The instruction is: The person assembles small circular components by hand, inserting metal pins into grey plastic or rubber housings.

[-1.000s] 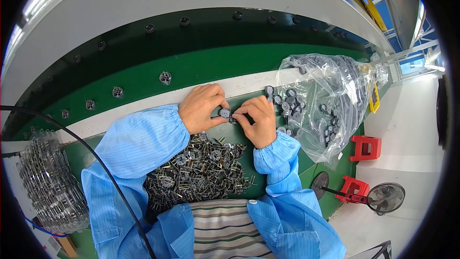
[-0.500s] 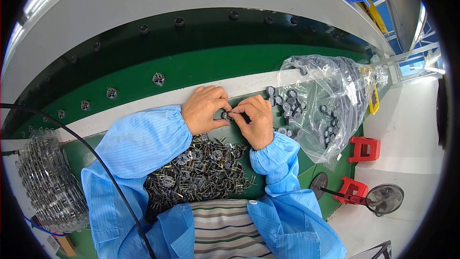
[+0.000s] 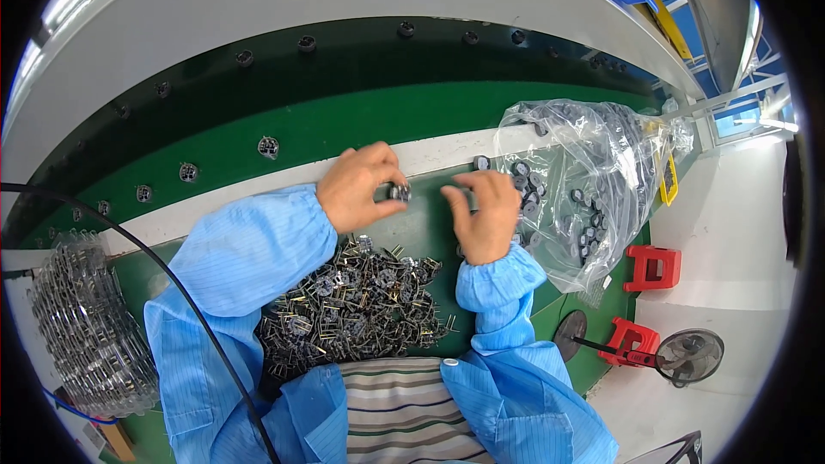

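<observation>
My left hand (image 3: 359, 189) pinches a small round black part (image 3: 400, 192) between thumb and fingers, just above the green work surface. To its right, my right hand (image 3: 487, 213) is apart from it, thumb and fingers parted in a wide curve with nothing visible between them. Close to the right fingers lie several round black caps with grey faces (image 3: 529, 186). A large heap of small black parts with metal pins (image 3: 357, 309) spreads between my forearms.
Beyond a white ledge (image 3: 447, 153), a green conveyor belt (image 3: 344, 125) carries spaced round parts (image 3: 268, 147). A clear plastic bag (image 3: 571, 163) of black caps lies right. Stacked clear trays (image 3: 90, 326) stand left; a black cable (image 3: 185, 288) crosses my left sleeve. Red stools (image 3: 651, 268) and a fan (image 3: 690, 356) stand right.
My right hand has let go of the small part and moved right toward the caps. The left hand keeps the part and has shifted slightly left. Parts on the belt have moved left.
</observation>
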Demonstrator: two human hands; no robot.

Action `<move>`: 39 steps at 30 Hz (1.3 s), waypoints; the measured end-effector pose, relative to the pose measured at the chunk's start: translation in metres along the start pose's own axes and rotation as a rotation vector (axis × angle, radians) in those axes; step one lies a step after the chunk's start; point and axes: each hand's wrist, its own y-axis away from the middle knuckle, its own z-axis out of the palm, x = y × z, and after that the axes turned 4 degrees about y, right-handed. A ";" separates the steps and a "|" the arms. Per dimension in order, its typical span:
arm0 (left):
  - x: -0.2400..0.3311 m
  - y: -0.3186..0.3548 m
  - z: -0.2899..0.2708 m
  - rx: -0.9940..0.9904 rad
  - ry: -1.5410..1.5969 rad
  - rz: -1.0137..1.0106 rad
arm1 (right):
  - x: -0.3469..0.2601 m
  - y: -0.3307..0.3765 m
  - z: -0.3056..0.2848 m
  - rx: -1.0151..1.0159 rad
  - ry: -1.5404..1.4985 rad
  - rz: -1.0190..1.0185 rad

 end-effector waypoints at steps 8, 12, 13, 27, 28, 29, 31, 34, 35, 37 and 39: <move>-0.029 -0.009 -0.047 0.132 -0.361 -0.389 | 0.022 0.003 0.011 -0.027 0.126 0.032; -0.014 -0.010 -0.033 0.305 -0.492 -0.145 | 0.003 0.002 0.016 -0.085 -0.185 -0.097; -0.007 -0.011 -0.029 0.217 -0.394 -0.029 | -0.002 0.001 0.012 -0.148 -0.285 -0.139; 0.009 0.001 -0.003 -0.095 -0.018 -0.012 | -0.017 0.012 0.003 -0.582 -0.614 -0.366; 0.011 0.000 -0.004 -0.096 -0.018 -0.012 | -0.018 0.012 0.003 -0.566 -0.624 -0.369; 0.014 -0.001 -0.004 -0.085 -0.005 -0.062 | -0.018 0.013 0.004 -0.566 -0.624 -0.369; 0.017 -0.003 -0.005 -0.074 0.008 -0.111 | -0.019 0.013 0.004 -0.550 -0.629 -0.378; 0.016 -0.002 -0.006 -0.039 -0.060 -0.117 | -0.018 0.014 0.004 -0.555 -0.604 -0.374; 0.011 -0.001 -0.004 -0.063 -0.128 -0.075 | -0.018 0.013 0.003 -0.556 -0.606 -0.375; 0.004 0.002 -0.002 -0.086 -0.197 -0.036 | -0.015 0.011 -0.001 -0.559 -0.625 -0.282; 0.001 0.003 -0.001 -0.102 -0.225 -0.030 | -0.017 0.011 -0.005 -0.622 -0.536 -0.292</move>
